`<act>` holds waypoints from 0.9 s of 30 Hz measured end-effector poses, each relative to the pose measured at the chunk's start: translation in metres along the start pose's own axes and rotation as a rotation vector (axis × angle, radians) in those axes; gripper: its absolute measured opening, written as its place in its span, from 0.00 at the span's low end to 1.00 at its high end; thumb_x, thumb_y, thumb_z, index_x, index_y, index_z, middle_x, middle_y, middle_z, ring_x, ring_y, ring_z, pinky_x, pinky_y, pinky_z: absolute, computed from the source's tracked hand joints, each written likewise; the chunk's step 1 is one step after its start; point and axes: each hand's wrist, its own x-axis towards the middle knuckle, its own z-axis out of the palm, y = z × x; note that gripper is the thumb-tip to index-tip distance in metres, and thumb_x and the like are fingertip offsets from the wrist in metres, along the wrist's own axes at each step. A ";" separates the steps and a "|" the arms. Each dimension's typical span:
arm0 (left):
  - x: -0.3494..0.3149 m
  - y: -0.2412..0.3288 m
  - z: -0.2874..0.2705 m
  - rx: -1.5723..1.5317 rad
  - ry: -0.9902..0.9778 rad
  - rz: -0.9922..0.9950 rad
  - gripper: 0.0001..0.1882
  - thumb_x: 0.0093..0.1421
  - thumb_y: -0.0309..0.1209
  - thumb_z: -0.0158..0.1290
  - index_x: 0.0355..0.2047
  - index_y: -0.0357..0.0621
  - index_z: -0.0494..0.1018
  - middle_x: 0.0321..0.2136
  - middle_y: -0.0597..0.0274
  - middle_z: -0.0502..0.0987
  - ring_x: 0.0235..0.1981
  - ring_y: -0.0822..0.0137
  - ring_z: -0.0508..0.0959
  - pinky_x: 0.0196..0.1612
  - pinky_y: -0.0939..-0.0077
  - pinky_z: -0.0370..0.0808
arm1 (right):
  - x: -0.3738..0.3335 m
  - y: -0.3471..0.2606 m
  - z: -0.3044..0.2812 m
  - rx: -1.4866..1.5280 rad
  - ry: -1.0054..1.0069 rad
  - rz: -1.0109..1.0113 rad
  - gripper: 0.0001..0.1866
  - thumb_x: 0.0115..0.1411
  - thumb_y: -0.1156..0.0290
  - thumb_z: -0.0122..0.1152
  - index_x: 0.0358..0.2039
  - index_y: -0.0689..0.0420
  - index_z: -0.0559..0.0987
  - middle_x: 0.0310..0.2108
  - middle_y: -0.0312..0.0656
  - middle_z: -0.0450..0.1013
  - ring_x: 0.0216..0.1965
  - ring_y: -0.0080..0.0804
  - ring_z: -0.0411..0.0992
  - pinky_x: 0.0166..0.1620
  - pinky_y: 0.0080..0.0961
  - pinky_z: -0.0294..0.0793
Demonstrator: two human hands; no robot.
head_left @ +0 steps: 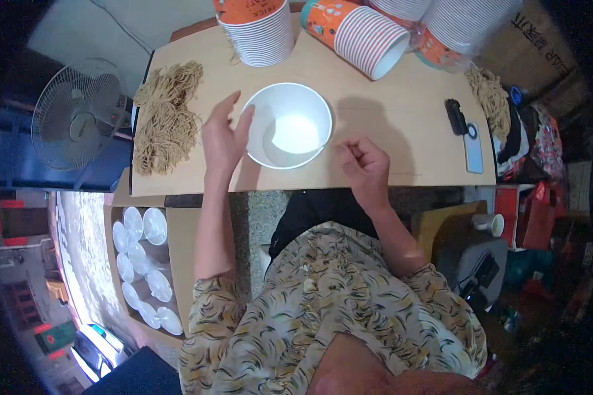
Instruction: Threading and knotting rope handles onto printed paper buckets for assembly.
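A white paper bucket (290, 125) stands on the table in front of me, its open mouth toward me and its inside bare white. At its left rim is my left hand (225, 138), fingers spread from the thumb and holding nothing; whether it touches the rim I cannot tell. Just right of the bucket, my right hand (364, 166) has its thumb and fingers pinched together near the rim. What the pinch holds, if anything, is too small to make out. A heap of tan twisted cord (168, 115) lies to the left of the bucket.
Stacked orange-and-white paper buckets stand (260, 39) and lie (369, 43) along the table's far side. A phone (472, 148) and a black object (454, 117) lie at right, below more tan cord (491, 99). A carton (178, 263) of clear-lidded tubs sits lower left, beneath a fan (79, 115).
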 end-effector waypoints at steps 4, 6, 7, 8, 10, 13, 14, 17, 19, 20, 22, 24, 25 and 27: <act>-0.034 0.049 -0.028 -0.310 -0.299 -0.029 0.18 0.60 0.26 0.60 0.51 0.38 0.77 0.42 0.55 0.82 0.39 0.68 0.80 0.39 0.75 0.76 | -0.006 0.000 0.002 0.009 -0.032 0.028 0.05 0.67 0.72 0.60 0.38 0.61 0.78 0.22 0.23 0.67 0.22 0.08 0.60 0.24 0.12 0.59; -0.053 0.077 -0.029 -0.514 -0.463 -0.116 0.20 0.58 0.24 0.62 0.51 0.37 0.77 0.42 0.58 0.82 0.36 0.74 0.79 0.37 0.79 0.76 | -0.008 -0.001 0.003 0.031 -0.051 0.040 0.05 0.66 0.72 0.60 0.37 0.61 0.78 0.22 0.24 0.67 0.22 0.08 0.60 0.25 0.12 0.59; -0.059 0.087 -0.029 -0.569 -0.510 -0.147 0.21 0.57 0.24 0.63 0.51 0.37 0.77 0.42 0.59 0.82 0.35 0.75 0.79 0.36 0.80 0.76 | -0.010 -0.002 0.004 0.015 -0.056 0.007 0.05 0.66 0.72 0.60 0.37 0.61 0.78 0.22 0.24 0.68 0.22 0.08 0.60 0.25 0.12 0.59; -0.062 0.089 -0.026 -0.586 -0.528 -0.142 0.21 0.56 0.22 0.64 0.52 0.36 0.77 0.41 0.58 0.81 0.34 0.75 0.79 0.35 0.81 0.76 | -0.011 -0.003 0.006 -0.003 -0.061 -0.027 0.06 0.65 0.72 0.61 0.37 0.61 0.78 0.21 0.25 0.68 0.22 0.08 0.61 0.25 0.12 0.59; -0.067 0.090 -0.019 -0.609 -0.517 -0.160 0.17 0.58 0.23 0.63 0.48 0.37 0.79 0.37 0.59 0.82 0.31 0.75 0.79 0.35 0.82 0.76 | -0.015 -0.012 0.008 0.023 -0.087 -0.032 0.06 0.65 0.72 0.61 0.37 0.61 0.78 0.21 0.25 0.68 0.22 0.09 0.61 0.25 0.12 0.59; -0.073 0.078 -0.019 -0.586 -0.583 -0.174 0.10 0.59 0.24 0.62 0.42 0.36 0.82 0.31 0.60 0.83 0.29 0.76 0.79 0.33 0.81 0.76 | -0.022 -0.016 0.007 0.043 -0.136 -0.011 0.06 0.65 0.72 0.62 0.36 0.62 0.78 0.22 0.25 0.69 0.23 0.09 0.62 0.25 0.12 0.60; -0.074 0.078 -0.019 -0.586 -0.585 -0.172 0.10 0.59 0.24 0.62 0.42 0.36 0.82 0.31 0.60 0.83 0.29 0.76 0.79 0.33 0.81 0.76 | -0.023 -0.016 0.005 0.042 -0.163 0.015 0.06 0.65 0.72 0.62 0.36 0.62 0.79 0.22 0.26 0.70 0.23 0.09 0.62 0.25 0.12 0.60; -0.079 0.078 -0.023 -0.549 -0.557 -0.169 0.07 0.60 0.25 0.62 0.37 0.36 0.82 0.28 0.61 0.83 0.28 0.77 0.79 0.33 0.80 0.76 | -0.028 -0.017 0.000 -0.100 -0.203 -0.012 0.06 0.64 0.72 0.63 0.37 0.62 0.79 0.23 0.25 0.71 0.23 0.09 0.63 0.26 0.12 0.62; -0.084 0.076 -0.025 -0.535 -0.571 -0.192 0.07 0.59 0.25 0.62 0.37 0.37 0.82 0.28 0.59 0.83 0.29 0.74 0.80 0.33 0.79 0.77 | -0.028 -0.013 -0.005 -0.073 -0.221 0.002 0.06 0.64 0.72 0.63 0.38 0.62 0.79 0.23 0.26 0.72 0.24 0.09 0.64 0.27 0.12 0.63; -0.085 0.076 -0.025 -0.536 -0.571 -0.193 0.07 0.59 0.25 0.62 0.37 0.37 0.82 0.28 0.59 0.83 0.29 0.74 0.80 0.33 0.79 0.77 | -0.028 -0.011 -0.006 -0.047 -0.239 0.016 0.06 0.64 0.73 0.63 0.38 0.62 0.80 0.24 0.26 0.72 0.25 0.09 0.65 0.28 0.12 0.64; -0.086 0.080 -0.027 -0.407 -0.531 0.016 0.07 0.57 0.27 0.64 0.36 0.39 0.83 0.31 0.58 0.83 0.29 0.68 0.82 0.33 0.75 0.79 | -0.025 -0.010 -0.008 0.015 -0.239 0.065 0.06 0.64 0.73 0.62 0.38 0.62 0.80 0.25 0.27 0.73 0.25 0.10 0.65 0.28 0.12 0.65; -0.088 0.083 -0.027 -0.314 -0.454 0.096 0.09 0.56 0.27 0.64 0.38 0.40 0.82 0.35 0.58 0.83 0.30 0.65 0.83 0.33 0.72 0.79 | -0.023 -0.012 -0.007 0.076 -0.239 0.112 0.06 0.65 0.73 0.62 0.39 0.62 0.80 0.25 0.27 0.73 0.26 0.10 0.65 0.29 0.13 0.65; -0.088 0.082 -0.026 -0.218 -0.382 0.171 0.11 0.55 0.27 0.65 0.39 0.42 0.82 0.38 0.58 0.83 0.31 0.63 0.83 0.34 0.69 0.80 | -0.021 -0.015 -0.003 0.039 -0.224 0.065 0.06 0.65 0.72 0.62 0.36 0.62 0.79 0.24 0.26 0.71 0.25 0.09 0.63 0.27 0.12 0.62; -0.086 0.078 -0.024 -0.183 -0.368 0.065 0.12 0.54 0.27 0.65 0.40 0.43 0.81 0.41 0.59 0.82 0.31 0.62 0.83 0.33 0.68 0.80 | -0.015 -0.021 -0.001 -0.001 -0.208 0.028 0.06 0.64 0.71 0.63 0.34 0.61 0.79 0.23 0.25 0.70 0.23 0.09 0.60 0.25 0.11 0.58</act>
